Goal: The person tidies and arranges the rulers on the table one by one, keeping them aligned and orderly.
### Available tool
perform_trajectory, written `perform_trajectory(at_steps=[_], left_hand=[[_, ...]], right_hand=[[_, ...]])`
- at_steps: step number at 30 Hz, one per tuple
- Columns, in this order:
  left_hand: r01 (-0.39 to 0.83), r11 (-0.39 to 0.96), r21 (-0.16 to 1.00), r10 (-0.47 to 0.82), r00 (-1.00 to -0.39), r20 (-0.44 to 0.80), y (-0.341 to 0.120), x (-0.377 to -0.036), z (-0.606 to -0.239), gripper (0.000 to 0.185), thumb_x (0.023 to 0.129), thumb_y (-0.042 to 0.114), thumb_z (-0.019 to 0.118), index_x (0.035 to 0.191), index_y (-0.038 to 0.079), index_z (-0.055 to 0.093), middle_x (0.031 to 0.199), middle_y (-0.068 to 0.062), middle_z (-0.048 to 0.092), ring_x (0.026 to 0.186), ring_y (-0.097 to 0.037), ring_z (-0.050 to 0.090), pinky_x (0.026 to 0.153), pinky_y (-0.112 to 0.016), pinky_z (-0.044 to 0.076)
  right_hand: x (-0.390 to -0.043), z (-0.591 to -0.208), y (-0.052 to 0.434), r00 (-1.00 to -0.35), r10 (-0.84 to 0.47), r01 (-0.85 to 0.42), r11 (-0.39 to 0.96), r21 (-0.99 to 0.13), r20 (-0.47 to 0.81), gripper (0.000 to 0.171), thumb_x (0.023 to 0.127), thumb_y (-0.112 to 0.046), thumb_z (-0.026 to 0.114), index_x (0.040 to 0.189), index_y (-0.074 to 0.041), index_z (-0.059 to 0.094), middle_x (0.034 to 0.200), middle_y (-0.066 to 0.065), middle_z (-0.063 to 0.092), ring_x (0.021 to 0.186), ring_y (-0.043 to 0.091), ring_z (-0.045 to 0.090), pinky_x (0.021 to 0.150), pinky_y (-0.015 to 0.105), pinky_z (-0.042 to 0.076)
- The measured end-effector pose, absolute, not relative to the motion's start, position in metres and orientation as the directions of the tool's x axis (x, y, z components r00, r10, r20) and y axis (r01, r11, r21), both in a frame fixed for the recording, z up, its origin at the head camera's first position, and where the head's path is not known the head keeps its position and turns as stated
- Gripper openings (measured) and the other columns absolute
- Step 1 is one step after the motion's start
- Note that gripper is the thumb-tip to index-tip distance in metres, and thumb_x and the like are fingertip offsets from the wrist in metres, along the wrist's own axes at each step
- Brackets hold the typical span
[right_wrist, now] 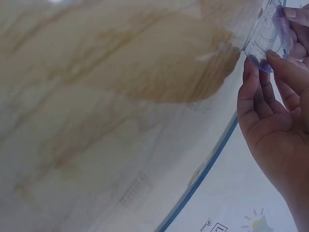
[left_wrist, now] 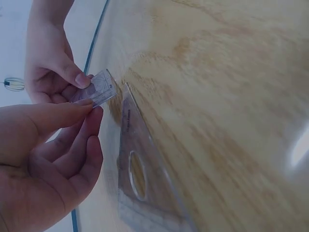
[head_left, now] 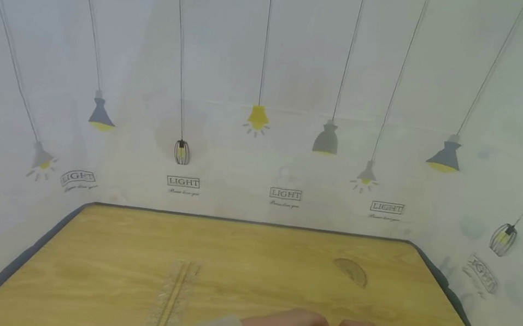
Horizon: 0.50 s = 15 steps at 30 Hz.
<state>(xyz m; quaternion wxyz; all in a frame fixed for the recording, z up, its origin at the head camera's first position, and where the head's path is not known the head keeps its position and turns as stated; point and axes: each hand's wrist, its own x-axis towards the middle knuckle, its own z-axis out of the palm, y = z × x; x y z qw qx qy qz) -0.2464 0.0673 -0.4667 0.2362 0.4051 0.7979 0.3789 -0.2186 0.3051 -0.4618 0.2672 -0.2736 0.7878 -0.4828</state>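
1. The left hand (left_wrist: 43, 159) pinches one edge of a small clear plastic protractor (left_wrist: 95, 88) between thumb and forefinger, with the other fingers loosely curled beneath it.
2. The right hand (left_wrist: 50, 67) grips the opposite edge of the same protractor, thumb on top and fingers behind. The right wrist view shows its fingertips (right_wrist: 277, 60) closed on the printed, bluish-tinted plastic.
3. The protractor is held between the two hands, just above the near edge of the worktop, tilted and not lying flat. In the head view the hands meet low in the frame, and the piece there is hard to make out.
4. Just beside the hands, a clear plastic set square with an oval hole (left_wrist: 142, 174) lies flat on the pale wooden worktop (left_wrist: 231, 96), its tip close to the protractor.
5. Further out, a long clear plastic ruler (head_left: 171, 300) lies flat on the person's left, and a clear half-round protractor (head_left: 351, 271) lies on the right, both well apart from the hands.
6. Judged from this, the small protractor is in hand and not set down. The other three pieces lie untouched.
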Motion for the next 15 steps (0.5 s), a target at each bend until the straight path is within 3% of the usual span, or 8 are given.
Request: perform_trajectory(at_steps=[5,10,15], left_hand=[[0.484,0.388,0.785,0.827,-0.558,-0.065,0.0636,-0.2451,-0.4647,0.044,0.075,-0.013,0.073,0.109,0.012,0.063,0.071,0.006,0.068,0.062,0.002,0.059,0.064,-0.013,0.047],[0.489,0.356,0.796,0.862,-0.501,-0.077,0.0633,-0.2464,-0.4621,0.042,0.077,-0.012,0.074,0.11,0.009,0.061,0.074,0.002,0.069,0.064,0.002,0.06,0.068,-0.012,0.048],[0.559,0.38,0.737,0.878,-0.469,-0.096,0.067,-0.2483,-0.4619,0.041,0.078,-0.007,0.077,0.113,0.009,0.061,0.078,0.004,0.069,0.069,0.004,0.059,0.07,-0.011,0.046]], right_hand=[[-0.2198,-0.4621,0.2991,-0.735,-0.654,-0.187,0.448,-0.874,-0.178,0.008,0.091,-0.007,0.064,0.098,-0.009,0.061,0.083,-0.001,0.057,0.073,0.008,0.051,0.059,0.026,0.043],[-0.2177,-0.4633,0.2996,-0.732,-0.648,-0.15,0.454,-0.878,-0.21,0.011,0.088,-0.003,0.063,0.097,-0.007,0.06,0.081,0.0,0.057,0.069,0.009,0.05,0.057,0.026,0.043],[-0.2161,-0.4627,0.3028,-0.72,-0.66,-0.131,0.436,-0.89,-0.216,0.012,0.086,-0.001,0.063,0.098,-0.004,0.061,0.082,0.0,0.057,0.069,0.009,0.05,0.057,0.025,0.042]])
